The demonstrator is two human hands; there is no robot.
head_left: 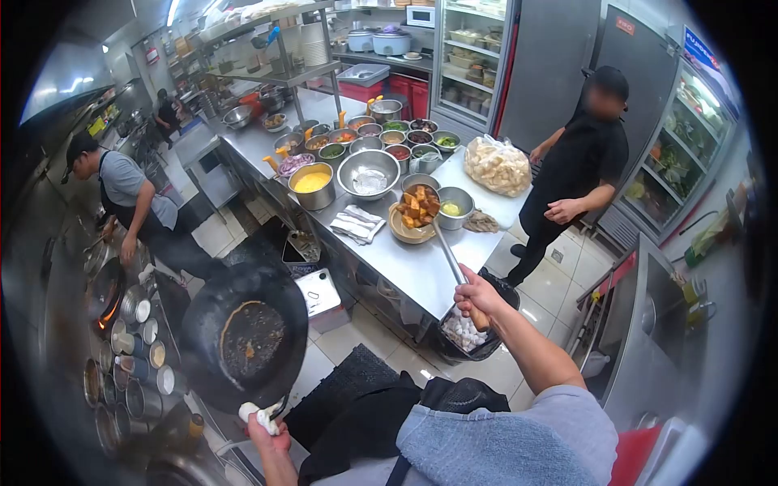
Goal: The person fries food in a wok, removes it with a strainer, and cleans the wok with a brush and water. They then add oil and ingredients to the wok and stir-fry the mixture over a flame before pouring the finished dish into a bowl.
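Note:
My left hand (271, 437) is closed around the handle of a large black wok (212, 332), with a white cloth (253, 411) between palm and handle. The wok is tilted, and its inside shows only oily brown residue. My right hand (480, 300) grips the wooden handle of a long metal ladle (448, 249). The ladle's head is at a tan bowl (409, 234) on the steel counter, with browned food chunks (420, 206) heaped there. Whether the chunks rest in the ladle or the bowl is partly hidden. A folded striped cloth (357, 224) lies left of the bowl.
On the steel counter (413, 279) stand a large metal bowl (368, 173), a pot of yellow liquid (312, 185), several ingredient tins and a bag of pale pieces (497, 166). A co-worker (579, 154) stands across; another (130, 186) works at the stove. A lined bin (466, 332) sits below.

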